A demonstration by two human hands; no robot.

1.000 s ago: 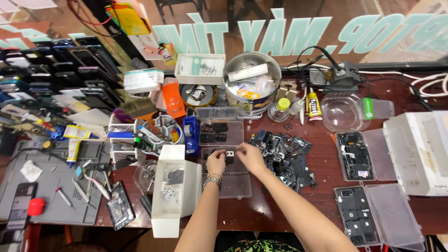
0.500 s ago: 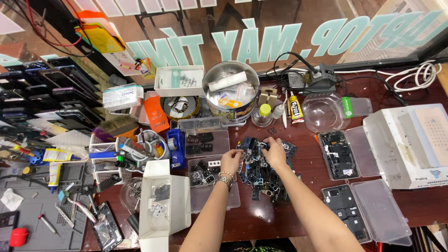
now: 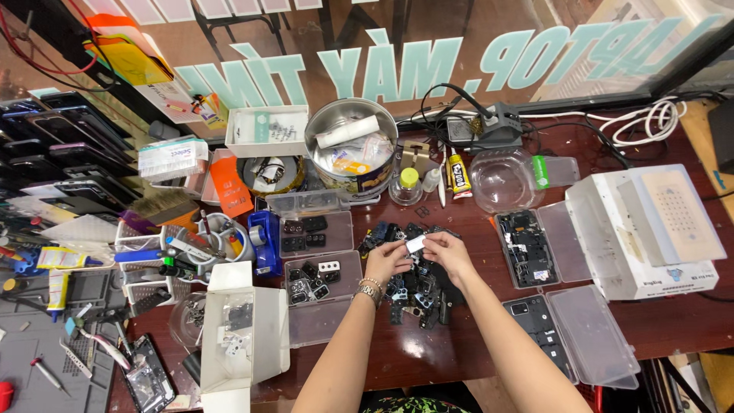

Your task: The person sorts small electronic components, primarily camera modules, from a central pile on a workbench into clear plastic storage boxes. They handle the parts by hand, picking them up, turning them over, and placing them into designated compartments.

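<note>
Together, the left hand (image 3: 388, 258) and right hand (image 3: 449, 255) pinched a small white part (image 3: 415, 244) between their fingertips. It hung just above the pile of dark phone parts (image 3: 417, 287) on the reddish wooden table (image 3: 474, 344).

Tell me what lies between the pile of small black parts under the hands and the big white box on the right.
In the head view, an open clear case of black parts lies between the pile and the white box.

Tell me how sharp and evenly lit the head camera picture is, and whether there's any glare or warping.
Head view: mostly sharp and evenly lit, though the small white part held between the left hand and right hand is too small for detail; wide-angle warping curves the dark red wooden tabletop and far edge; soft glare on the clear round plastic bowl and round metal tin; shadows faint.
</note>
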